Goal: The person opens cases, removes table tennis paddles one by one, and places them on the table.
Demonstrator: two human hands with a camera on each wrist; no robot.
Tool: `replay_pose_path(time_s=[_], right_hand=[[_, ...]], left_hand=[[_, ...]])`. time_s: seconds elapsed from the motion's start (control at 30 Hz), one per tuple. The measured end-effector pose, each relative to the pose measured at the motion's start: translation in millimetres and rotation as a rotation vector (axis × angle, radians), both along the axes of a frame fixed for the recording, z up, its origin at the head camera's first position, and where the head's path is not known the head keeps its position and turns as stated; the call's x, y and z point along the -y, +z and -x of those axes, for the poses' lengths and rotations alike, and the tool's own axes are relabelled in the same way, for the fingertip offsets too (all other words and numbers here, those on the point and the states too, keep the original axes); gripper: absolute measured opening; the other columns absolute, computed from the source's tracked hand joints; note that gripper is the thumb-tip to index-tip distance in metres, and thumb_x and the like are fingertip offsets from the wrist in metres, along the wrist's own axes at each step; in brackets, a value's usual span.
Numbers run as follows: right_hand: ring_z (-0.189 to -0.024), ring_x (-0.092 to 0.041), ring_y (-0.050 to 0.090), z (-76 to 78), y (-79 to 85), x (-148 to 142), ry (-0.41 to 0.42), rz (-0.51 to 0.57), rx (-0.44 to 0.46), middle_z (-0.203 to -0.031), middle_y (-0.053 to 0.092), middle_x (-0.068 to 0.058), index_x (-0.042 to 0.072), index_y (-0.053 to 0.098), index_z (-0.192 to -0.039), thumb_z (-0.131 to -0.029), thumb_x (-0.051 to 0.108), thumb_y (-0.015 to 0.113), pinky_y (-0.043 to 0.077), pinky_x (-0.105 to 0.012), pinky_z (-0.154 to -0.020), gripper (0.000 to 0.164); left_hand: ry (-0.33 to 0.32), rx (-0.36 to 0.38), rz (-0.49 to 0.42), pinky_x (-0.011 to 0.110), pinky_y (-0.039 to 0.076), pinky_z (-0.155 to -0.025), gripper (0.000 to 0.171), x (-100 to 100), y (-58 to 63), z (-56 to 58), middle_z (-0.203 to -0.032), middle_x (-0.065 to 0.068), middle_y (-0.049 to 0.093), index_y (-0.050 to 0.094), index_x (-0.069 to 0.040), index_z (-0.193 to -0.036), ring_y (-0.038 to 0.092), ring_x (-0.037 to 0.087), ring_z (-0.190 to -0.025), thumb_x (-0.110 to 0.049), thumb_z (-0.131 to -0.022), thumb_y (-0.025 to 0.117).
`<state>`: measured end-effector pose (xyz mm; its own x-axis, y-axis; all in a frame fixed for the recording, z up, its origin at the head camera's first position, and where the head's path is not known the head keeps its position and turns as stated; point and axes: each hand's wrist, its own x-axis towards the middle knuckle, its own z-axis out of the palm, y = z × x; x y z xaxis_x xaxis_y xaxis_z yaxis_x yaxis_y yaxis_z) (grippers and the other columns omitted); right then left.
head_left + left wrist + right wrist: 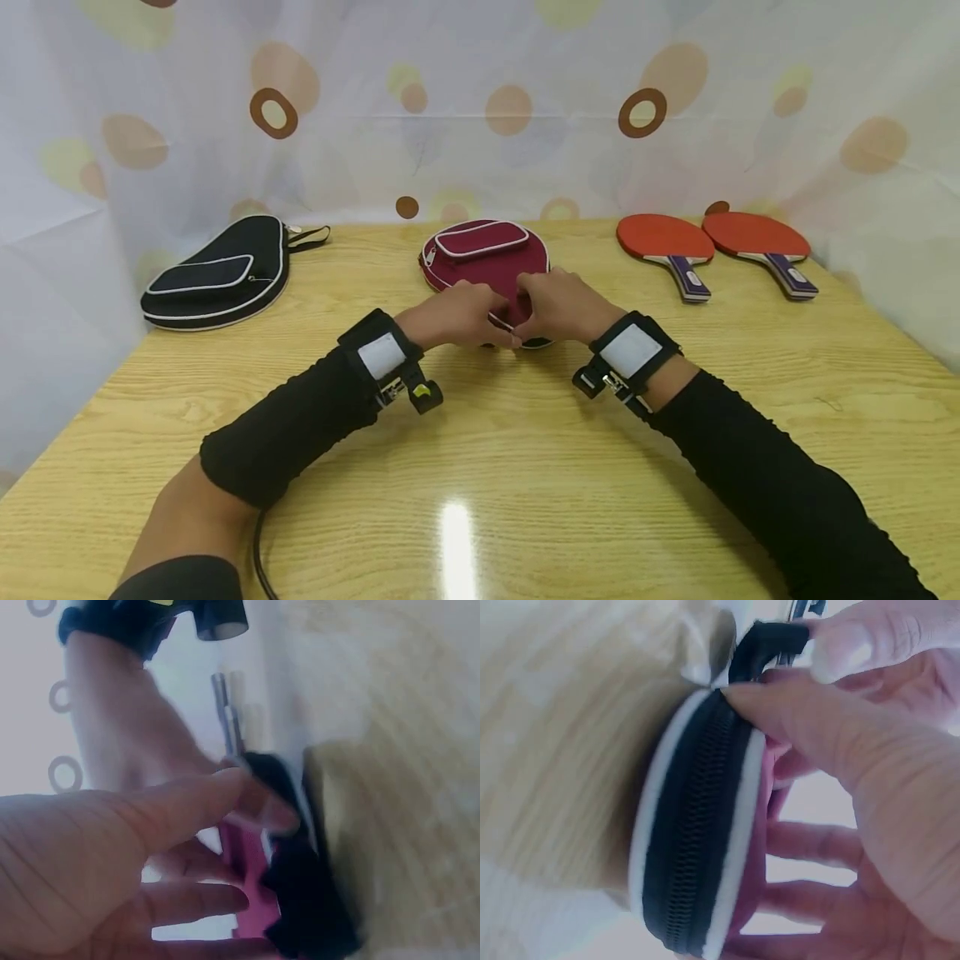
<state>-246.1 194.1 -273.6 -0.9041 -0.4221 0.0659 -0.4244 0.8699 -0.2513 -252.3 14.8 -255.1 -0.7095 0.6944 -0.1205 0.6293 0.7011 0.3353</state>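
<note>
At 12 o'clock on the counter (360, 533), towards its far side, a maroon case (487, 271) lies flat with its near edge between the person's two hands. Seen from the head view, its middle sits at about 1 o'clock from the left grip (453, 315) and 10 o'clock from the right grip (566, 304), and both touch it. The right grip grasps the case, thumb (802, 712) pressed on the end of the zip band (690, 832) and fingers along the maroon face. The left grip appears to pinch a short black strap (769, 641) just beside that thumb; the left wrist view is blurred there.

The case has a broad, rounded far end. A raised pocket (483, 239) edged in white sits on its upper face at 12 o'clock, and a metal zip pull (430, 255) hangs at its 10 o'clock edge. The zip band is black, bordered on both sides by white piping (739, 832), and its teeth look meshed along the stretch that shows.
</note>
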Motion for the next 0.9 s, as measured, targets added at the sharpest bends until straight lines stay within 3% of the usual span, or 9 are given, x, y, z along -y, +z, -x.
replay_pose_path(time_s=[0.17, 0.23, 0.3, 0.37, 0.47, 0.5, 0.6, 0.73, 0.9], right_hand=[[-0.086, -0.024, 0.066, 4.1, 1.4, -6.9, 0.035, -0.018, 0.031, -0.099, 0.071, -0.011, 0.0, 0.065, -0.113, -0.078, 0.029, 0.088, 0.056, -0.037, -0.079, 0.051], [-0.09, -0.025, 0.067, 5.5, 1.7, -9.0, 0.046, -0.022, 0.038, -0.104, 0.071, -0.013, -0.001, 0.064, -0.117, -0.078, 0.028, 0.087, 0.057, -0.038, -0.082, 0.053], [-0.094, -0.026, 0.066, 7.0, 1.8, -11.0, 0.05, -0.025, 0.047, -0.108, 0.071, -0.014, -0.001, 0.063, -0.119, -0.079, 0.027, 0.087, 0.056, -0.04, -0.085, 0.054], [-0.096, -0.027, 0.065, 8.3, 2.0, -13.0, 0.055, -0.027, 0.056, -0.11, 0.07, -0.015, -0.001, 0.063, -0.121, -0.079, 0.026, 0.086, 0.055, -0.041, -0.086, 0.055], [-0.098, -0.028, 0.062, 11.2, 3.1, -18.1, 0.064, -0.028, 0.072, -0.112, 0.069, -0.015, 0.0, 0.062, -0.122, -0.08, 0.025, 0.085, 0.053, -0.041, -0.087, 0.054], [-0.098, -0.027, 0.062, 12.2, 3.4, -20.1, 0.07, -0.022, 0.081, -0.112, 0.068, -0.015, 0.001, 0.062, -0.122, -0.08, 0.024, 0.085, 0.053, -0.041, -0.087, 0.054], [-0.098, -0.027, 0.061, 14.8, 3.4, -25.8, 0.085, -0.01, 0.105, -0.115, 0.067, -0.014, 0.002, 0.062, -0.123, -0.079, 0.022, 0.085, 0.051, -0.041, -0.085, 0.053], [-0.101, -0.027, 0.06, 16.8, 4.6, -31.8, 0.092, -0.002, 0.144, -0.121, 0.064, -0.014, 0.004, 0.061, -0.126, -0.08, 0.017, 0.086, 0.05, -0.042, -0.085, 0.053], [-0.104, -0.027, 0.06, 18.4, 7.2, -34.2, 0.096, -0.005, 0.171, -0.125, 0.064, -0.014, 0.005, 0.06, -0.127, -0.081, 0.013, 0.085, 0.05, -0.042, -0.086, 0.053]], left_hand=[[0.081, -0.062, -0.053, 0.025, 0.039, -0.063, 0.029, 11.5, 5.4, 6.3, -0.076, 0.001, 0.061, 0.073, -0.005, -0.103, 0.054, 0.014, -0.071, -0.034, -0.097, 0.068], [0.112, -0.099, -0.069, 0.026, 0.038, -0.065, 0.037, 15.5, 7.0, 9.3, -0.074, 0.002, 0.057, 0.07, -0.001, -0.116, 0.053, 0.017, -0.074, -0.033, -0.098, 0.068], [0.161, -0.127, -0.064, 0.029, 0.045, -0.077, 0.049, 18.7, 7.3, 11.9, -0.092, 0.01, 0.064, 0.063, 0.002, -0.132, 0.058, 0.022, -0.094, -0.033, -0.098, 0.067], [0.21, -0.148, -0.05, 0.038, 0.045, -0.097, 0.061, 20.9, 5.5, 15.6, -0.115, 0.019, 0.065, 0.051, 0.001, -0.145, 0.052, 0.03, -0.119, -0.035, -0.098, 0.066], [0.28, -0.152, -0.011, 0.055, 0.034, -0.113, 0.073, 23.4, -0.5, 22.9, -0.151, 0.028, 0.04, 0.036, -0.006, -0.156, 0.027, 0.045, -0.143, -0.04, -0.098, 0.064], [0.29, -0.146, -0.002, 0.057, 0.033, -0.113, 0.074, 24.3, -2.6, 25.9, -0.153, 0.03, 0.037, 0.034, -0.008, -0.158, 0.025, 0.048, -0.143, -0.041, -0.099, 0.063], [0.302, -0.12, 0.018, 0.058, 0.031, -0.113, 0.075, 27.7, -8.1, 33.9, -0.155, 0.029, 0.034, 0.03, -0.01, -0.16, 0.024, 0.05, -0.144, -0.044, -0.1, 0.06], [0.286, -0.102, 0.031, 0.057, 0.021, -0.116, 0.075, 31.7, -8.8, 41.7, -0.156, 0.02, 0.041, 0.03, -0.008, -0.159, 0.023, 0.043, -0.147, -0.044, -0.1, 0.059], [0.269, -0.112, 0.05, 0.056, 0.022, -0.114, 0.073, 35.0, -9.2, 45.3, -0.154, 0.018, 0.044, 0.034, -0.004, -0.156, 0.03, 0.041, -0.143, -0.042, -0.1, 0.061]])
